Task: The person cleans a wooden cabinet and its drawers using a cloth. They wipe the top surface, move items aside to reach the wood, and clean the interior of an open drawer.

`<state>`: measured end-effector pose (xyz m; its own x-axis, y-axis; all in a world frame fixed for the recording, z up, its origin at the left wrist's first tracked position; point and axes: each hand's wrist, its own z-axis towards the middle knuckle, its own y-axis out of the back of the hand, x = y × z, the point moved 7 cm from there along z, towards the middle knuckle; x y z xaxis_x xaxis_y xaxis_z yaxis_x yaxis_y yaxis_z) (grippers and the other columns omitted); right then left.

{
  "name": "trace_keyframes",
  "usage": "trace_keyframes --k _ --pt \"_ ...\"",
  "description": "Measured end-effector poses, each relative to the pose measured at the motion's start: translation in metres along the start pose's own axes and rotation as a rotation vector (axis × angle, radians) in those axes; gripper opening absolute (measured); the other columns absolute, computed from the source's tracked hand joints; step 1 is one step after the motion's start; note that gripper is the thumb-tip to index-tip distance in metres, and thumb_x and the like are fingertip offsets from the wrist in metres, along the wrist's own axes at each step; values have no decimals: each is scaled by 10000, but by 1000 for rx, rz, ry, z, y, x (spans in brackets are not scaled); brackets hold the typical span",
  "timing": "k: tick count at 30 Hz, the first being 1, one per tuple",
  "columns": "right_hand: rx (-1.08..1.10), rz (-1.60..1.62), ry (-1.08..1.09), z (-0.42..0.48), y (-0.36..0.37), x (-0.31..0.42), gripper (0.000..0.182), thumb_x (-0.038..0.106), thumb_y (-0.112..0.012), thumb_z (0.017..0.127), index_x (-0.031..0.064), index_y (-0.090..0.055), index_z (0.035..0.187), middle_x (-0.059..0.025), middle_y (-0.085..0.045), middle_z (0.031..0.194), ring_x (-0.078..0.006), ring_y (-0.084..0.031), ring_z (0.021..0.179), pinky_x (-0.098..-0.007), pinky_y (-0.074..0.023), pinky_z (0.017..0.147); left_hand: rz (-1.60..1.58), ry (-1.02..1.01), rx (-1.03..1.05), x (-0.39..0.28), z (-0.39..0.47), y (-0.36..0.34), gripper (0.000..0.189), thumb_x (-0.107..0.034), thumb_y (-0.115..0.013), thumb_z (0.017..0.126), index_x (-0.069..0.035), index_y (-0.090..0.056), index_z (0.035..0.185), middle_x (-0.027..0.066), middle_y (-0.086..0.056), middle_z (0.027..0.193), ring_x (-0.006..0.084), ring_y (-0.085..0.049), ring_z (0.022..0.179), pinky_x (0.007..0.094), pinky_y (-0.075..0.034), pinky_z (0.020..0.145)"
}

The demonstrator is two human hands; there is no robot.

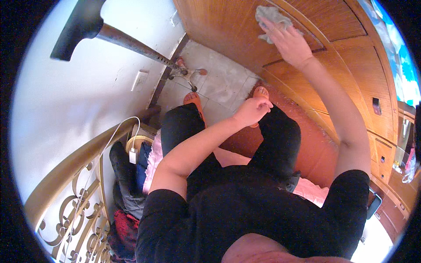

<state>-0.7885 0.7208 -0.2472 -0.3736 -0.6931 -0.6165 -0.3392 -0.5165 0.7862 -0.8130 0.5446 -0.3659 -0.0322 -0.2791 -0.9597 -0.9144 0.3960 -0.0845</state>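
At the upper right, my right hand [291, 44] presses a crumpled pale grey cloth [271, 19] flat against the wooden panel of a cabinet [227, 26]. The fingers lie over the cloth, which sticks out past the fingertips and beneath the palm. My left hand [253, 111] is loosely curled above my knee, near the middle of the view, with nothing seen in it. Its fingers are bent in towards the palm.
A walking cane [131, 44] with a black handle and small multi-footed base stands on the tiles by the white wall. A metal bed rail [82, 161] with a white cable and charger [133, 155] is at left. A reddish-brown rug [312, 151] lies beside the cabinet.
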Motion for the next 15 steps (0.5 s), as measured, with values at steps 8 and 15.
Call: trace_keyframes --k 8,15 --pt "186 361 80 11 -132 86 533 131 -465 816 11 -407 1332 -81 -419 1371 -208 -412 1207 -349 -278 1057 -40 59 -45 25 7 21 166 -140 -504 897 -42 -625 955 88 -665 825 175 -634 740 293 -505 697" --pt "289 179 215 4 -242 166 435 182 -446 860 64 -510 1274 -36 -418 1374 -191 -339 1281 -360 -162 1115 12 60 -45 6 12 32 151 -139 -525 896 -41 -624 952 102 -665 872 193 -648 768 314 -517 698"
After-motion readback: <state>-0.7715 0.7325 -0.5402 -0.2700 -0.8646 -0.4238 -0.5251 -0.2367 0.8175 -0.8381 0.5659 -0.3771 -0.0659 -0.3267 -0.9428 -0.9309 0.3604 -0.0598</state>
